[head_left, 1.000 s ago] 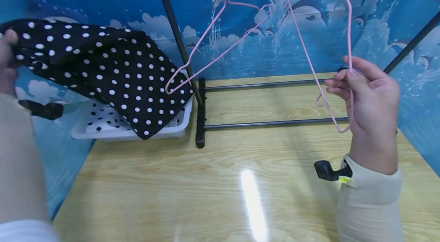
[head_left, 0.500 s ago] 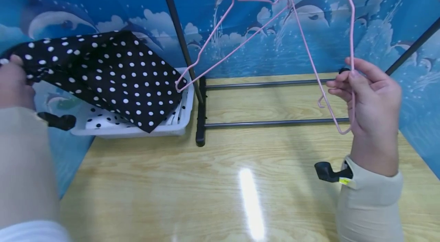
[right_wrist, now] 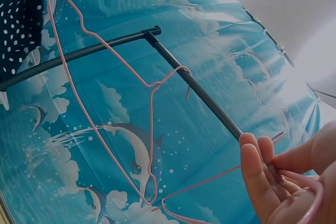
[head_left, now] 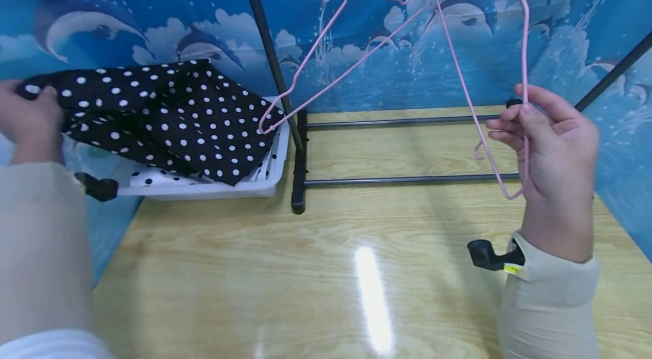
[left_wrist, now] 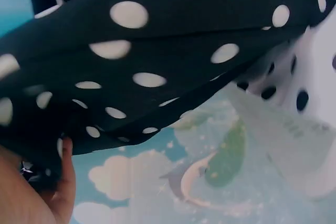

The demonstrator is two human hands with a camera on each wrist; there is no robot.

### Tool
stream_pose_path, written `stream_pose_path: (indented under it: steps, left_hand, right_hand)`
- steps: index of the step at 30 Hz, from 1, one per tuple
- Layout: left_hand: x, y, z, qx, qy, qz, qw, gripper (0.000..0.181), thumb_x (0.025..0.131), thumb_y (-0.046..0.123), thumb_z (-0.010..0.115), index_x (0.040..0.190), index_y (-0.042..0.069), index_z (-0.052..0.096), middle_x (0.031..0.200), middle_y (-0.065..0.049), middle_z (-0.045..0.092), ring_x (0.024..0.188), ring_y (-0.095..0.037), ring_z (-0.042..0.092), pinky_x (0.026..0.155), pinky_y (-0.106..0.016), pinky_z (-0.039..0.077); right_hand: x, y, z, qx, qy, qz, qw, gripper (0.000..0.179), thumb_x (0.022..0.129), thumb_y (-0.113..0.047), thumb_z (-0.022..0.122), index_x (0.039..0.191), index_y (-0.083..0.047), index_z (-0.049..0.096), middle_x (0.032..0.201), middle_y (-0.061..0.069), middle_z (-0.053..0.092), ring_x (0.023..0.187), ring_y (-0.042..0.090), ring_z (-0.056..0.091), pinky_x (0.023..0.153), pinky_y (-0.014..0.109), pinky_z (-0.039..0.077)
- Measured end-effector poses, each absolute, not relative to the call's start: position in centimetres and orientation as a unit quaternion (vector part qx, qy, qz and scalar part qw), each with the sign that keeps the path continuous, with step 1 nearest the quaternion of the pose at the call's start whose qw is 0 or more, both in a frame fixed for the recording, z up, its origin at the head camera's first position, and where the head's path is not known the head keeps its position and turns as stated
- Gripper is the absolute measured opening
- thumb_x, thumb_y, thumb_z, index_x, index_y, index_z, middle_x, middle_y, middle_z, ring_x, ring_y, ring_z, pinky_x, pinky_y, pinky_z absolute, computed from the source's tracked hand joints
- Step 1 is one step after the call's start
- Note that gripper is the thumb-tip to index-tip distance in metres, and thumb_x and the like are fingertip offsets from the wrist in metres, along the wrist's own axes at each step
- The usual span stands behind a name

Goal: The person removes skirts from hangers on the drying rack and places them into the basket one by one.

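Note:
My left hand [head_left: 35, 121] grips a corner of a black cloth with white polka dots [head_left: 173, 104] at the left of the head view. The cloth stretches right from the fingers and droops over a white basket [head_left: 239, 191]; its garment type cannot be told. In the left wrist view, its folds [left_wrist: 157, 56] partly hide the fingers. On the right, my right hand [head_left: 557, 144] pinches the side wire of a pink hanger [head_left: 526, 47] between thumb and fingers. Another pink hanger [head_left: 323, 35] hangs between the hands, its hook over the rack's rail [right_wrist: 205, 95] in the right wrist view.
White fabric with black dots [head_left: 158, 178] lies in the basket. The black rack's upright [head_left: 262, 25] and foot [head_left: 299, 178] stand beside it, with lower bars [head_left: 397, 181] running right. Behind hangs a blue dolphin-print curtain [head_left: 372, 87]. The floor surface [head_left: 254, 268] is wood-patterned.
My left hand has come right and slightly down with the black dotted cloth, which now sags lower toward the basket. The hanging hanger has turned a little. My right hand keeps its grip.

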State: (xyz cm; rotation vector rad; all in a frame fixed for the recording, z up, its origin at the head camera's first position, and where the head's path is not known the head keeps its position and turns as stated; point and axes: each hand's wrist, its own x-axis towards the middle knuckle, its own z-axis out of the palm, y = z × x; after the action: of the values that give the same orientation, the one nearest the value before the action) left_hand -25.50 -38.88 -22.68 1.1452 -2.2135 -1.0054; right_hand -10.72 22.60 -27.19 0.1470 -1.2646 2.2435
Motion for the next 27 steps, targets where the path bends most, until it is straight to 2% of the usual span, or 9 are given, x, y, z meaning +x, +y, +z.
stream_pose_path:
  steps: [2,5,9,18,24,27]
  left_hand:
    - [-25.3,-38.7,-22.4,0.398,-0.834,-0.323,0.206,0.048,0.104,0.036,0.035,0.151,0.034,0.028,0.156,0.008,0.027,0.143,-0.01,0.021,0.118,-0.035,0.02]
    - [-25.2,-38.5,-22.4,0.356,-0.872,-0.271,0.197,0.048,0.105,0.034,0.033,0.151,0.021,0.033,0.156,-0.003,0.032,0.143,-0.023,0.028,0.116,-0.047,0.023]
    - [-25.2,-37.4,-22.3,0.313,-0.899,-0.232,0.203,0.05,0.105,0.033,0.033,0.149,0.01,0.036,0.153,-0.012,0.036,0.139,-0.032,0.034,0.114,-0.052,0.027]
    - [-25.2,-34.9,-21.8,0.27,-0.915,-0.242,0.179,0.057,0.103,0.035,0.037,0.152,0.007,0.028,0.156,-0.016,0.026,0.143,-0.035,0.019,0.115,-0.054,0.021]
    - [-25.6,-34.4,-21.4,0.222,-0.935,-0.246,0.13,0.061,0.101,0.039,0.04,0.151,0.006,0.03,0.156,-0.021,0.024,0.141,-0.04,0.018,0.111,-0.06,0.026]
    - [-25.7,-34.1,-21.3,0.185,-0.948,-0.238,0.102,0.059,0.101,0.038,0.04,0.147,0.001,0.035,0.151,-0.027,0.027,0.135,-0.044,0.024,0.106,-0.063,0.031]
  right_hand:
    - [-10.7,22.6,-27.2,0.055,-0.469,0.838,0.275,0.042,0.084,-0.003,0.073,0.119,0.016,0.059,0.078,0.022,0.067,0.065,0.027,0.069,0.067,0.034,0.056]
    - [-10.7,22.5,-27.3,0.053,-0.469,0.838,0.274,0.042,0.084,-0.003,0.073,0.119,0.016,0.059,0.078,0.021,0.067,0.065,0.027,0.069,0.068,0.034,0.056]
    - [-10.7,22.5,-27.4,0.052,-0.469,0.839,0.272,0.041,0.084,-0.002,0.072,0.118,0.016,0.059,0.079,0.021,0.066,0.065,0.027,0.068,0.068,0.035,0.056]
    - [-10.6,22.4,-27.5,0.057,-0.456,0.85,0.258,0.038,0.086,0.001,0.07,0.119,0.017,0.059,0.078,0.021,0.066,0.065,0.028,0.069,0.067,0.034,0.057]
    - [-10.5,22.4,-27.5,0.063,-0.446,0.857,0.249,0.039,0.086,0.003,0.069,0.12,0.017,0.058,0.078,0.022,0.066,0.065,0.029,0.069,0.067,0.035,0.057]
    - [-10.5,22.3,-27.5,0.061,-0.449,0.857,0.248,0.039,0.086,0.003,0.069,0.12,0.017,0.058,0.078,0.022,0.066,0.065,0.029,0.069,0.067,0.035,0.057]
